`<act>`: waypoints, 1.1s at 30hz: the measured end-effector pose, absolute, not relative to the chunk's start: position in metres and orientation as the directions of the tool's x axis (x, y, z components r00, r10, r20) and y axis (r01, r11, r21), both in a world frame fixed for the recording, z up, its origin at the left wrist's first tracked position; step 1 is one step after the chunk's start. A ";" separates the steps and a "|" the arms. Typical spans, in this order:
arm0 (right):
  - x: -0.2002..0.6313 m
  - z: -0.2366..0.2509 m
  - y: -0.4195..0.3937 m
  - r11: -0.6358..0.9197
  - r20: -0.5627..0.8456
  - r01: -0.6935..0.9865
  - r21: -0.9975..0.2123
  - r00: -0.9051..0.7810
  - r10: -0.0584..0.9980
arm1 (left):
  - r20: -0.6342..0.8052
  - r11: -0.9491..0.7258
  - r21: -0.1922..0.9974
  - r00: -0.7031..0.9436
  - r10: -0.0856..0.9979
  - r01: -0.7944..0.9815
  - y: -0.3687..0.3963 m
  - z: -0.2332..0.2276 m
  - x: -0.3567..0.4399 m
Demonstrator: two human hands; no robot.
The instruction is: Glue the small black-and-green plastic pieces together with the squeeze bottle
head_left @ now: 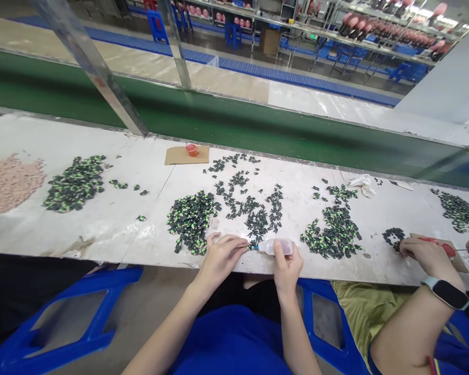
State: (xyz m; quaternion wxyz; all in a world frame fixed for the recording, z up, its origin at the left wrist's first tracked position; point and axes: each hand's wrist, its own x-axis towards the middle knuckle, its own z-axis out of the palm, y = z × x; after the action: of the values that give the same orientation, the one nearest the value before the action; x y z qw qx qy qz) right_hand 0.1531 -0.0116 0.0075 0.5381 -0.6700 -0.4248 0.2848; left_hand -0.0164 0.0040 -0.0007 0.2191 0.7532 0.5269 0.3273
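My right hand [288,266] is wrapped round a small translucent squeeze bottle [281,247], which lies nearly level with its blue tip pointing left. My left hand [223,255] is closed in a pinch at that tip, on a small black-and-green piece [248,248] mostly covered by the fingers. Close by my left hand is a dense pile of black-and-green pieces [191,219]. Small dark pieces [257,223] lie scattered just beyond the bottle. Another black-and-green pile [332,234] is to the right of my right hand.
A brown cardboard piece [175,155] bears a small red-filled tub [192,150] at the table's back. Pinkish pieces [11,182] are heaped far left. At right, a co-worker's hand [428,255] works near red-handled scissors [447,249]. A metal post [101,78] rises behind the table.
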 end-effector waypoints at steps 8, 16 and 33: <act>0.153 0.008 -0.013 -0.078 0.052 0.251 -0.965 0.474 0.879 | 0.270 -0.358 0.665 0.236 0.933 0.655 0.005 -0.002 -0.017; 0.152 0.010 -0.012 -0.079 0.050 0.245 -0.966 0.480 0.876 | 0.288 -0.362 0.662 0.223 0.931 0.657 0.004 -0.003 -0.016; 0.150 0.011 -0.014 -0.046 0.096 0.253 -0.966 0.521 0.848 | 0.245 -0.332 0.667 0.225 0.943 0.667 0.005 -0.001 -0.017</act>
State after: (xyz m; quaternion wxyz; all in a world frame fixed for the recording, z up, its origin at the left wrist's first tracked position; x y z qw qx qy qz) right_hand 0.1499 -0.0143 0.0106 0.5558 -0.6720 -0.4097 0.2676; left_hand -0.0173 0.0048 -0.0011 0.2177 0.7517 0.5354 0.3177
